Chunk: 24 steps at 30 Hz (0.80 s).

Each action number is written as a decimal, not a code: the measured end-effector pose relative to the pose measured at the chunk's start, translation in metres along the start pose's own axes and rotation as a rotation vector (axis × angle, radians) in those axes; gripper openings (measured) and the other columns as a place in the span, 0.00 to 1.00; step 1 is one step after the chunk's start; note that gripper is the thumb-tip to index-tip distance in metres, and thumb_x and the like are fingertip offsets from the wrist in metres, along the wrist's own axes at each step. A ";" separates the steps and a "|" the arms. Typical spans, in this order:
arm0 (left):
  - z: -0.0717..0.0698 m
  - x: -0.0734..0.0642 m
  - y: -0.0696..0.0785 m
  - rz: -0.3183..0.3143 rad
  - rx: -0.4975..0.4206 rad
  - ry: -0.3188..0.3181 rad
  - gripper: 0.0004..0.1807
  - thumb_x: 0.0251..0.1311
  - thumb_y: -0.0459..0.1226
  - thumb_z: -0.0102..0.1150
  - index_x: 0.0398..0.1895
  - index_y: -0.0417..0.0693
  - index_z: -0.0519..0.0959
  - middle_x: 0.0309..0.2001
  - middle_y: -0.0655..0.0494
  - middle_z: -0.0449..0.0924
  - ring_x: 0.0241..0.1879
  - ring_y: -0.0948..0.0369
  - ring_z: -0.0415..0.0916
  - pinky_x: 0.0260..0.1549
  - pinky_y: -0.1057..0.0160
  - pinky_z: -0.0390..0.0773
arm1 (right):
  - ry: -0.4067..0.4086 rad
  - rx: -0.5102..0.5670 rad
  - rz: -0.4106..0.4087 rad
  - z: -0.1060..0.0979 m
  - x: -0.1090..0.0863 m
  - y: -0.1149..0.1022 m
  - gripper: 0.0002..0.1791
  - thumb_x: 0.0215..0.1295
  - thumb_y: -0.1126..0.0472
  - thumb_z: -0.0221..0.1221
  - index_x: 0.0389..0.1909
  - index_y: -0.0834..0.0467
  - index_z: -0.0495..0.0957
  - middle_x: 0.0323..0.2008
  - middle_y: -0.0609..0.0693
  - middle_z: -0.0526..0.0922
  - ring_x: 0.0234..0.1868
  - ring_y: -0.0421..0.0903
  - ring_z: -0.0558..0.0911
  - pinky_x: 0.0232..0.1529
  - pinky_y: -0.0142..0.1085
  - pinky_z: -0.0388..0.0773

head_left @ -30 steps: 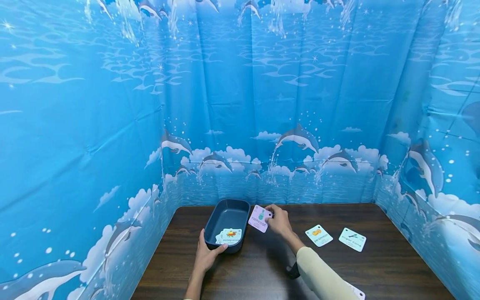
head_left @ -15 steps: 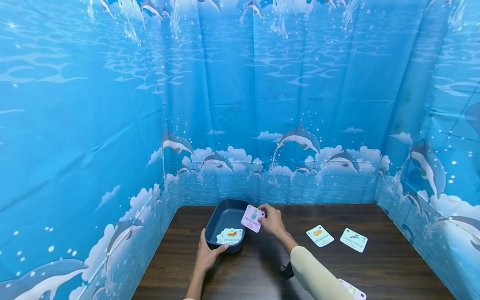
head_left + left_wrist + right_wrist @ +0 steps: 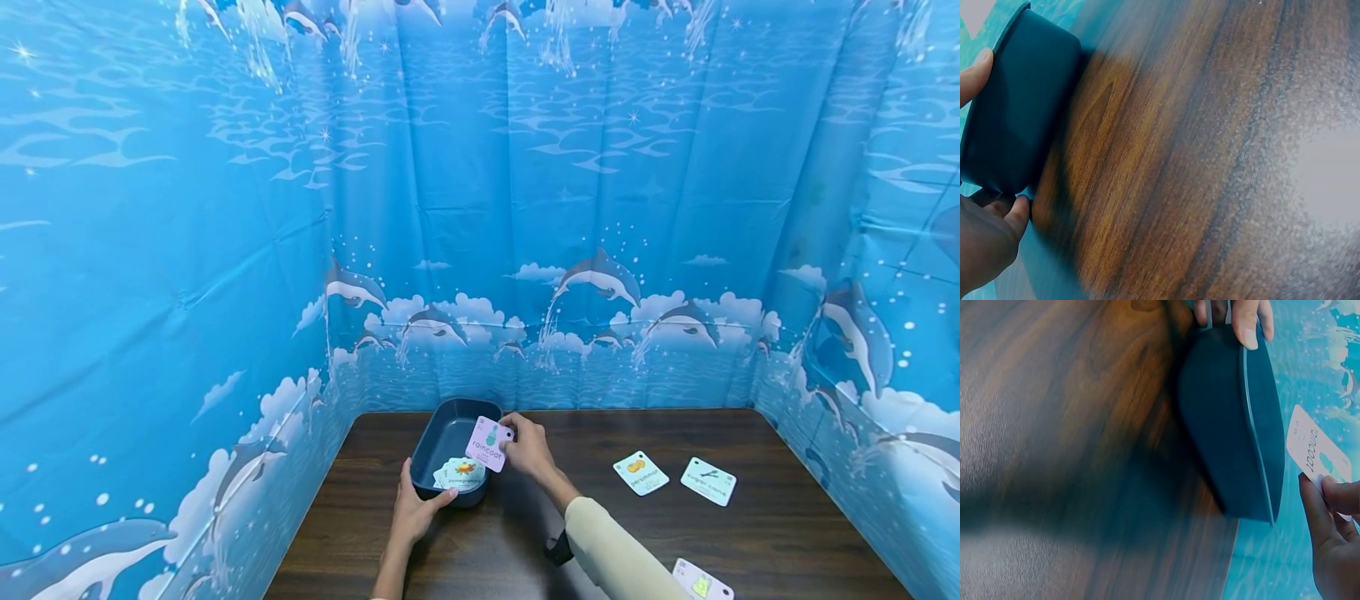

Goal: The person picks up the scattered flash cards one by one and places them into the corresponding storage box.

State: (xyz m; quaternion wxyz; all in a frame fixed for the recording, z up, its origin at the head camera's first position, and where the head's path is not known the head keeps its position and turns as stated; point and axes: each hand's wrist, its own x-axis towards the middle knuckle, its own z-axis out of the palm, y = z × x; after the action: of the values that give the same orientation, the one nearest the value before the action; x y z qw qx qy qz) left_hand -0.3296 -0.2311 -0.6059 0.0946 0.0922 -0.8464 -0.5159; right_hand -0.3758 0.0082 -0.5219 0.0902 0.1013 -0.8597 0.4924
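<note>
A dark blue rectangular container [image 3: 431, 446] stands on the table near its back left. My left hand [image 3: 411, 510] grips its near left corner, the thumb at the near wall and the fingers along the left side. Inside, at the near end, lie several overlapping flashcards; the top one is a pomegranate card [image 3: 462, 473]. My right hand [image 3: 528, 450] pinches a pink raincoat flashcard [image 3: 485, 443] by its right edge, thumb against fingers. That card hovers over the container's right rim, tilted. The right wrist view shows the raincoat card [image 3: 1313, 447] apart from the container wall [image 3: 1216, 419].
On the brown wooden table [image 3: 600, 550], right of the hands, lie a persimmon card [image 3: 641, 473] and a sugar cane card [image 3: 708, 481]. A pink card [image 3: 701, 580] lies near the front. A blue dolphin-print curtain [image 3: 555, 208] borders the table's back and sides.
My right hand has moved left with the raincoat card, from beside the container to over its right rim. The pink card at the front has come into view from behind the sleeve.
</note>
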 end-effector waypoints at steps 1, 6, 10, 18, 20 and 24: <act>0.000 0.000 0.000 0.002 0.001 0.000 0.67 0.53 0.47 0.83 0.86 0.38 0.46 0.79 0.22 0.56 0.74 0.27 0.61 0.71 0.25 0.64 | -0.004 0.002 -0.004 0.002 0.000 -0.001 0.17 0.69 0.75 0.65 0.57 0.64 0.83 0.51 0.63 0.87 0.40 0.50 0.83 0.36 0.37 0.84; -0.002 -0.001 -0.001 0.006 -0.002 -0.007 0.67 0.53 0.46 0.83 0.86 0.38 0.46 0.79 0.22 0.56 0.74 0.27 0.62 0.70 0.25 0.65 | -0.027 0.002 -0.016 0.007 -0.001 -0.006 0.17 0.70 0.74 0.65 0.58 0.63 0.83 0.52 0.62 0.87 0.41 0.50 0.82 0.39 0.39 0.84; -0.002 0.001 -0.003 0.009 -0.004 -0.017 0.67 0.54 0.47 0.83 0.86 0.38 0.45 0.79 0.22 0.55 0.74 0.27 0.61 0.70 0.24 0.64 | -0.033 -0.005 -0.025 0.010 -0.001 -0.010 0.16 0.71 0.74 0.64 0.57 0.62 0.83 0.53 0.61 0.87 0.42 0.49 0.82 0.40 0.39 0.84; -0.002 0.000 -0.004 0.025 -0.006 -0.025 0.66 0.55 0.47 0.82 0.86 0.39 0.45 0.79 0.23 0.55 0.74 0.27 0.61 0.70 0.24 0.64 | -0.059 0.005 -0.029 0.019 -0.003 -0.015 0.16 0.72 0.72 0.64 0.59 0.61 0.83 0.55 0.60 0.86 0.44 0.50 0.82 0.45 0.42 0.86; -0.002 0.000 -0.004 0.029 -0.008 -0.026 0.66 0.56 0.47 0.81 0.86 0.39 0.46 0.79 0.23 0.55 0.74 0.27 0.61 0.71 0.24 0.63 | -0.059 0.004 -0.035 0.022 -0.003 -0.014 0.16 0.72 0.72 0.64 0.59 0.61 0.83 0.55 0.60 0.86 0.43 0.50 0.82 0.44 0.41 0.86; -0.003 0.000 -0.004 0.031 -0.006 -0.028 0.65 0.56 0.47 0.81 0.86 0.39 0.45 0.80 0.23 0.55 0.75 0.27 0.61 0.71 0.24 0.63 | -0.060 0.004 -0.042 0.025 -0.003 -0.013 0.16 0.72 0.72 0.64 0.58 0.61 0.83 0.54 0.60 0.86 0.42 0.49 0.82 0.44 0.42 0.87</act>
State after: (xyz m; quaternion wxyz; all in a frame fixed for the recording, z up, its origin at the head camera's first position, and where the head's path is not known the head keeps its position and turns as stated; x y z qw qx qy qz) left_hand -0.3288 -0.2353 -0.6079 0.0911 0.0715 -0.8473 -0.5183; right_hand -0.3706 -0.0197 -0.5241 0.0742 0.1343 -0.8587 0.4890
